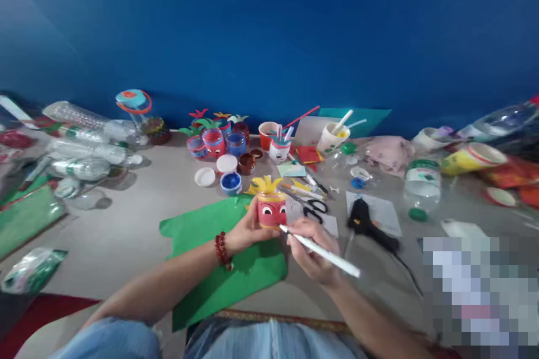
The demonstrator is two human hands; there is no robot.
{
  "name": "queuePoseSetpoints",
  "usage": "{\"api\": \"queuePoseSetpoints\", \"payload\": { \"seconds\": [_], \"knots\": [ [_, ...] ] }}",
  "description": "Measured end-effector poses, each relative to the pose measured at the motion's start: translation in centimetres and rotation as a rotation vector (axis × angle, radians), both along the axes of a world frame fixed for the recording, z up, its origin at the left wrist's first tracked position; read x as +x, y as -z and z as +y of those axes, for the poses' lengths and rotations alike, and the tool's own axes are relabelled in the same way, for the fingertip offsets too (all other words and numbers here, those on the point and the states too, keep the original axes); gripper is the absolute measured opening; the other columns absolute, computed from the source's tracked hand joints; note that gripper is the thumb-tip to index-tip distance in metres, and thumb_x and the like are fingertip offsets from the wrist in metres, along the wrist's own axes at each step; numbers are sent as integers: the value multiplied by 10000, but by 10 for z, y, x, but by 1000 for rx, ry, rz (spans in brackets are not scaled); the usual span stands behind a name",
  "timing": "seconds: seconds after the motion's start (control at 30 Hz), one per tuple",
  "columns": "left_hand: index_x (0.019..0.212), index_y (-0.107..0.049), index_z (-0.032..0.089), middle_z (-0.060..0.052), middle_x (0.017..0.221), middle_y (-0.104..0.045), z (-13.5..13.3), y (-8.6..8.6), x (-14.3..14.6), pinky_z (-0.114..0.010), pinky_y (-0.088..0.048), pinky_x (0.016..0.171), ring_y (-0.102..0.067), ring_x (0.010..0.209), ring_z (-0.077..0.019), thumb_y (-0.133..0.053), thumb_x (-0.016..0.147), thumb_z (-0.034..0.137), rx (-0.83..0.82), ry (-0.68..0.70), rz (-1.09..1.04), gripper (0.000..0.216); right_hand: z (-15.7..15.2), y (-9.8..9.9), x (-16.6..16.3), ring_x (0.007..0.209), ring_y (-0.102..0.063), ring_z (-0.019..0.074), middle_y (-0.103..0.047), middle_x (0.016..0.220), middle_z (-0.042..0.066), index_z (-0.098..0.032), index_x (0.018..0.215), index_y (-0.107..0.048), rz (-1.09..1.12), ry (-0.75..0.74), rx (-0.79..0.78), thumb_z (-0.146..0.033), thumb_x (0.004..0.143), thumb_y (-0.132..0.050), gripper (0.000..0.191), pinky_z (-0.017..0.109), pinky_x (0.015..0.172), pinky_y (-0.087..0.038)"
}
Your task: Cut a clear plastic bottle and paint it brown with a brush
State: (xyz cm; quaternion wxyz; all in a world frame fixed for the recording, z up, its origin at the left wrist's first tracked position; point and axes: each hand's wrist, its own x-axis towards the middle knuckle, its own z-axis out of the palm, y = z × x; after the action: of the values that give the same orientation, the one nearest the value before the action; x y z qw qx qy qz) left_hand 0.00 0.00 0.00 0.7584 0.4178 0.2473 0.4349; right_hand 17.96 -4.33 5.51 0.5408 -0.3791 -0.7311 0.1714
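My left hand [248, 230], with a red bead bracelet at the wrist, grips a small red painted pot [272, 208] that has white eyes and a yellow paper crown. A white marker [320, 251] is held in my right hand [314, 249], and its tip touches the pot's lower right side. Both hands hover over a green paper sheet [210, 247] on the grey floor. Black scissors [314, 210] lie just behind my right hand.
A black glue gun [366, 224] lies to the right on white paper. Behind are decorated pots [214, 140], a blue paint jar [231, 182], cups with sticks [332, 134] and a pink cloth [389, 152]. Clear plastic bottles [84, 151] lie at the left. A blue wall stands behind.
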Motion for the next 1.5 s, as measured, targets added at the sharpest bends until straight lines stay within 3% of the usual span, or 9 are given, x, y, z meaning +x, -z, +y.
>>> {"api": "queuePoseSetpoints", "payload": {
  "seconds": [0.13,0.3,0.53,1.5],
  "knots": [
    [1320,-471,276,-63,1266,-609,-4,-6,-1,-338,-489,958,-620,1088,-209,-878,668,172,-10,-5,19,775,-2,-5,-5,629,-642,164,-643,694,0,-223,884,-604,7,-5,23,-48,807,-568,194,274,576,-506],
    [1284,-492,252,-61,1192,-628,-7,-15,-5,-375,-468,979,-621,1070,-225,-878,671,212,-15,-5,75,725,-5,-6,-6,576,-600,160,-603,657,-1,-208,952,-611,0,-24,-59,-89,834,-549,178,280,536,-474],
    [1291,-460,258,-47,1159,-627,0,-3,1,-340,-483,942,-626,1025,-196,-871,690,236,4,14,82,729,0,9,-1,572,-599,155,-603,663,-5,-216,938,-593,28,-19,-74,-84,823,-568,177,279,544,-476],
    [1323,-473,270,-66,1205,-637,-1,-3,1,-360,-489,953,-633,1058,-220,-869,699,226,20,3,85,741,1,12,0,587,-630,164,-625,672,-2,-214,930,-596,6,-2,-64,-91,826,-572,163,288,565,-500]
  ]
}}
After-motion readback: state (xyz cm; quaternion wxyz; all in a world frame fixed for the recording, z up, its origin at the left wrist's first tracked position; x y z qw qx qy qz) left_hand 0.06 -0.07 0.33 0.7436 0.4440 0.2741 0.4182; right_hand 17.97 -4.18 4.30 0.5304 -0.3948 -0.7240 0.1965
